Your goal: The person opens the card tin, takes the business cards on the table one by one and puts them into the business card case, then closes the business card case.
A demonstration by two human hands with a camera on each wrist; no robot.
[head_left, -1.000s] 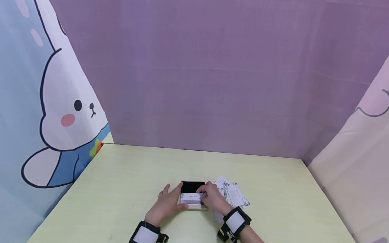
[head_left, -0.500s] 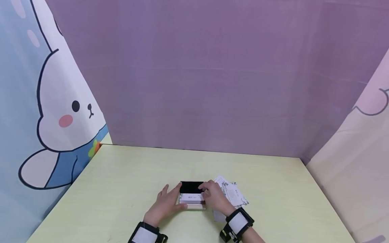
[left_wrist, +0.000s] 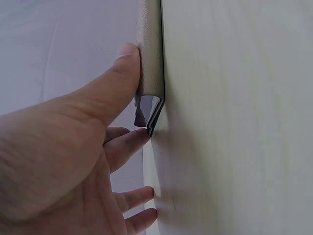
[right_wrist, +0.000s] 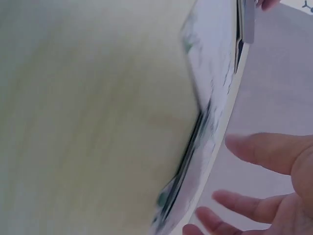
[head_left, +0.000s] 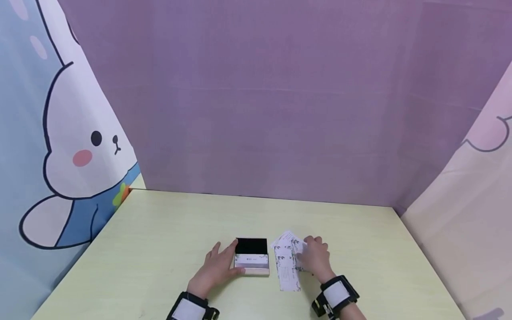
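The left hand steadies the open card case with a loose, flat grip; the right hand, fingers relaxed, rests on loose cards. A sideways drag could fan them across the counter; several might lift together.

One card case, one loose heap of cards (number uncertain), two hands

Pale green table, purple wall, perhaps cloth.
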